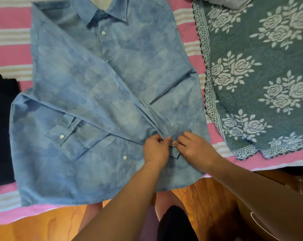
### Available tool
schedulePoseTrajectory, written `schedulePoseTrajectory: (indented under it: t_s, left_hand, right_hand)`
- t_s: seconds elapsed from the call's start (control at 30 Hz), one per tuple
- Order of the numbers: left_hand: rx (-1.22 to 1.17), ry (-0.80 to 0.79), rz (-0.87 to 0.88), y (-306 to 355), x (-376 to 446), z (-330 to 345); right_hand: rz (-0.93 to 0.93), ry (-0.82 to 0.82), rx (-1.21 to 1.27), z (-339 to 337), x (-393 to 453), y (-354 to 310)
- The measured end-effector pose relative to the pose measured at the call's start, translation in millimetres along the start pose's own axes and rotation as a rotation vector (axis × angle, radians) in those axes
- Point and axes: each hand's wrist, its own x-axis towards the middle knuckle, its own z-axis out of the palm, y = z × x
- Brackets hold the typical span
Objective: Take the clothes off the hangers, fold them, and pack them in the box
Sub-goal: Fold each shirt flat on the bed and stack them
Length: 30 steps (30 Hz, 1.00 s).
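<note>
A mottled blue button-up shirt (98, 87) lies flat on the bed, front up, collar at the far side. Both long sleeves are folded across its front; one cuff (67, 138) with a pearly snap rests at the lower left. The other sleeve runs diagonally down to its cuff (175, 153) near the hem. My left hand (156, 150) and my right hand (194, 148) meet at that cuff, and the fingertips of both pinch it. No hanger and no box are in view.
The shirt lies on a pink-and-white striped bedsheet (9, 49). A teal blanket with white roses (260, 75) covers the bed's right side. A dark folded garment (1, 127) lies at the left edge. Wooden floor (199, 202) and a dark wooden drawer front (277, 214) are below.
</note>
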Motion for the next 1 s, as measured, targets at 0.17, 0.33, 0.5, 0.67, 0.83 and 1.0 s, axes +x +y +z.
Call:
schedulePoseTrajectory:
  t_s: [0.17,0.33,0.5,0.67,0.83,1.0]
  left_hand:
    - [0.096,-0.028,-0.066,3,12,-4]
    - [0.062,-0.108,-0.097,8,13,-6]
    - [0.058,-0.107,-0.06,8,10,-7]
    - [0.032,-0.158,-0.079,10,9,-14]
    - [-0.023,-0.205,-0.091,5,17,-16]
    - [-0.16,-0.259,-0.081,0,15,-19]
  right_hand:
    - [0.087,0.029,-0.028,-2,3,-15]
    - [1.295,0.054,0.675,-19,15,-35]
    - [1.777,0.068,1.148,-20,31,-53]
    - [1.93,0.351,1.402,-14,37,-80]
    - [1.888,0.394,1.593,-15,48,-85]
    - [1.896,0.501,1.649,-21,48,-85]
